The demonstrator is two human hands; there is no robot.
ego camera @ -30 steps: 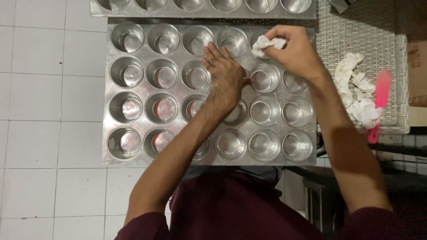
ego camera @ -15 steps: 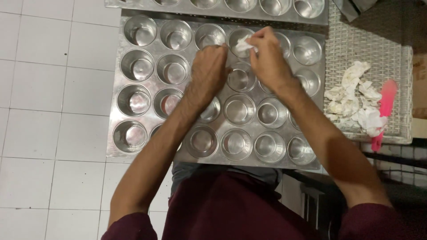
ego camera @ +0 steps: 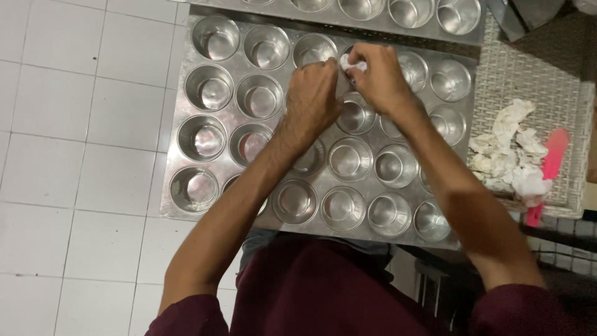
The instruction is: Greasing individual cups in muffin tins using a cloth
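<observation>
Hands meeting over steel muffin tray [ego camera: 186, 134]: right hand [ego camera: 380, 79] pinching soft, light wad of paper [ego camera: 352, 64], easily crushed; left hand [ego camera: 312, 101] curled, grip hidden.

White square floor tiles [ego camera: 81, 124] with thin grey joints fill the left side and run under the work. The light is dim and soft, brightest on the tiles at left, fading to shadow at right. At right stands a pale woven wicker surface [ego camera: 528, 81], its upper corner in dark shadow. On it lie crumpled white scraps [ego camera: 510, 149] and a pink strip [ego camera: 547, 168] at its right edge. Below it, dark frame bars [ego camera: 435, 280] show, too shadowed to make out.
</observation>
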